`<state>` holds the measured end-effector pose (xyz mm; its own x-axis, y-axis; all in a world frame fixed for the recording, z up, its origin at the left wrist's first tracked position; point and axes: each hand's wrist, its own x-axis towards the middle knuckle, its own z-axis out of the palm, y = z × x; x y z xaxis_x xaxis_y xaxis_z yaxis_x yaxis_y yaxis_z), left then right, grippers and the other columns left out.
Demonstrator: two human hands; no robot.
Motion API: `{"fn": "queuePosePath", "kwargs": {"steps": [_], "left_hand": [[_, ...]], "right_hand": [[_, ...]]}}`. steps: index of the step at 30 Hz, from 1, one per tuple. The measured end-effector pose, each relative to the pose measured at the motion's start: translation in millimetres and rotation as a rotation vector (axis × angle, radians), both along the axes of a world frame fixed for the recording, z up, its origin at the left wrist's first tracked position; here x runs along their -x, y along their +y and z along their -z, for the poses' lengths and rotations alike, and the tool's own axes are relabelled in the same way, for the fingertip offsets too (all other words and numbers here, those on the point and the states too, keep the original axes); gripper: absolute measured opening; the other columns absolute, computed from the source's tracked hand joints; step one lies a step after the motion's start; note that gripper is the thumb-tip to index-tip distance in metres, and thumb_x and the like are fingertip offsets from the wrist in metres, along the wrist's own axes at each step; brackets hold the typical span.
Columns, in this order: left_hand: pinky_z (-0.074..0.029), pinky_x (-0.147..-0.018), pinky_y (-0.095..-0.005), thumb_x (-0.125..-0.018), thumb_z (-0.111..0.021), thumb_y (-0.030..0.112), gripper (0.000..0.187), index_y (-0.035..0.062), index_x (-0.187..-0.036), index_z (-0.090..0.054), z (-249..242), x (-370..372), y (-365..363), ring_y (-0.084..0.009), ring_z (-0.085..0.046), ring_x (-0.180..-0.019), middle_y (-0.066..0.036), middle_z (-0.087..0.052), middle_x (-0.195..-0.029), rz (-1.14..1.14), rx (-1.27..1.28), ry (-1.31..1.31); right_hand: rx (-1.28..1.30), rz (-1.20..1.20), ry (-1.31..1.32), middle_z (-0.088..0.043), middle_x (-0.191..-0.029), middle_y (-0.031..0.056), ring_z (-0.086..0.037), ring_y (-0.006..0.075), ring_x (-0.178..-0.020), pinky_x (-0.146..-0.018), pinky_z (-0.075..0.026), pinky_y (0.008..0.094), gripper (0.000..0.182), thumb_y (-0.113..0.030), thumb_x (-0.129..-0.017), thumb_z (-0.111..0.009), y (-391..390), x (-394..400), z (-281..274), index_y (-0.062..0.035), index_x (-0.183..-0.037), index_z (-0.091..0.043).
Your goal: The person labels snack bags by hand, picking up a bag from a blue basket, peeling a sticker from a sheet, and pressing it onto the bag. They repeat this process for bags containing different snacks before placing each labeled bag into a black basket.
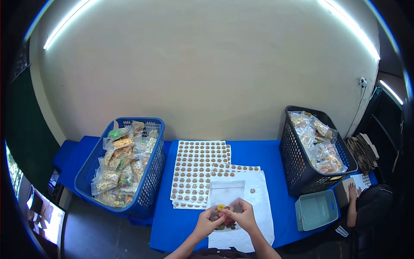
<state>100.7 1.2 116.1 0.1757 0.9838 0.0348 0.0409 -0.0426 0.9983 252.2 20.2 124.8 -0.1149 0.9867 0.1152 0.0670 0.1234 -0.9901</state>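
Note:
My left hand (207, 222) and my right hand (244, 216) both pinch the lower part of a clear plastic bag (227, 190), one on each side. Yellow, reddish and dark pieces show inside, partly covered by my fingers. The bag's flat upper end points away from me, over a white backing sheet (261, 216). A single round brown sticker (252, 191) sits on that sheet. Just beyond my hands lie sticker sheets (196, 172) with rows of round brown labels, overlapping one another.
At the left stands a blue basket (157, 166) of packed snack bags (123, 162). A dark basket (297, 168) at the right also holds filled bags (325, 155). In front of it is a pale green tub (317, 224). Another person's hand (353, 192) rests near the right edge.

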Motion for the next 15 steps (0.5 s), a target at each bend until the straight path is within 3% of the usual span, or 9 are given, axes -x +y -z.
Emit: {"fn": "queuePosePath", "kwargs": {"steps": [7, 10, 13, 15], "left_hand": [[-0.045, -0.063, -0.02, -0.077, -0.063, 0.017, 0.032, -0.001, -0.103, -0.055, 4.7, -11.0, -5.7, -0.0061, -0.055, -0.07, -0.004, -0.061, -0.079, -0.095, -0.166, 0.005], [-0.045, -0.061, -0.019, -0.077, -0.063, 0.017, 0.032, -0.0017, -0.102, -0.056, 8.8, -14.8, -7.4, -0.0055, -0.056, -0.069, -0.004, -0.061, -0.076, -0.129, -0.093, -0.168], [-0.045, -0.058, -0.0183, -0.078, -0.063, 0.02, 0.031, -0.0027, -0.099, -0.056, 8.5, -9.7, -1.6, -0.005, -0.056, -0.067, -0.003, -0.061, -0.075, -0.109, 0.017, -0.088], [-0.045, -0.057, -0.0179, -0.079, -0.062, 0.022, 0.031, -0.0031, -0.096, -0.058, -1.3, -2.6, 8.7, -0.0046, -0.055, -0.065, -0.004, -0.062, -0.074, -0.104, 0.118, -0.065]], "right_hand": [[-0.087, 0.19, 0.106, -0.06, -0.065, 0.0057, -0.055, 0.0075, -0.057, -0.05, -0.042, 0.0213, 0.021, -0.019, -0.076, -0.065, -2.7, 11.3, 6.8, 0.0002, -0.072, -0.056], [-0.11, 0.186, 0.001, -0.059, -0.062, 0.0049, -0.053, 0.0063, -0.055, -0.047, -0.039, 0.0207, 0.022, -0.019, -0.079, -0.061, 0.2, 10.9, 17.2, -0.0003, -0.071, -0.055], [-0.006, 0.136, 0.082, -0.058, -0.068, 0.0035, -0.052, 0.0051, -0.059, -0.053, -0.041, 0.0189, 0.016, -0.015, -0.082, -0.058, 0.2, 12.6, 10.4, -0.0007, -0.075, -0.054], [-0.019, 0.104, 0.103, -0.057, -0.062, 0.0031, -0.052, 0.0053, -0.055, -0.049, -0.039, 0.0196, 0.019, -0.018, -0.08, -0.06, 3.1, 10.7, 18.1, -0.001, -0.075, -0.055]]}}
